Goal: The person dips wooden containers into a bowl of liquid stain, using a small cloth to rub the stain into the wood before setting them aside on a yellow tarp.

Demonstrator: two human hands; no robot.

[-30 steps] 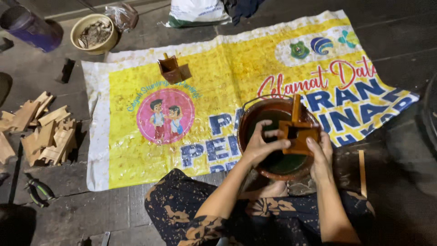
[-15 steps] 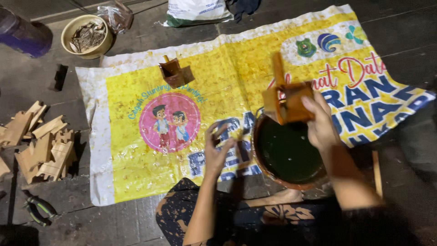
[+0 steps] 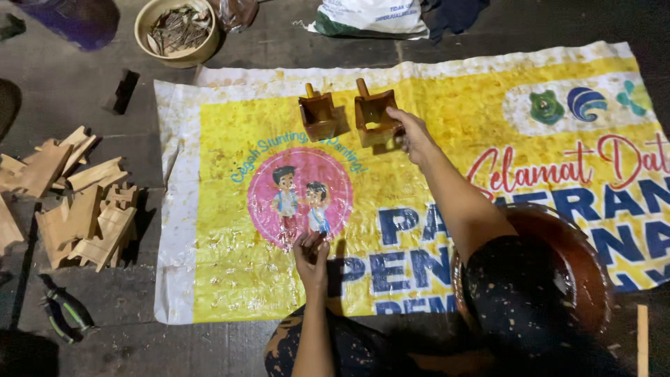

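Two small wooden boxes are seen side by side on the yellow banner (image 3: 230, 230) in the upper middle of the frame. The right-hand box (image 3: 375, 116) is gripped at its near corner by the right hand (image 3: 413, 132), fingers closed on the wood. The left-hand box (image 3: 319, 117) stands free. The left hand (image 3: 311, 255) is pressed on the banner at lower centre, fingers loosely together. A brown bowl (image 3: 593, 258) is noted at lower right.

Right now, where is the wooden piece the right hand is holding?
In the head view, the wooden piece sits on the yellow banner, upper middle, at the right hand, just right of a matching wooden piece.
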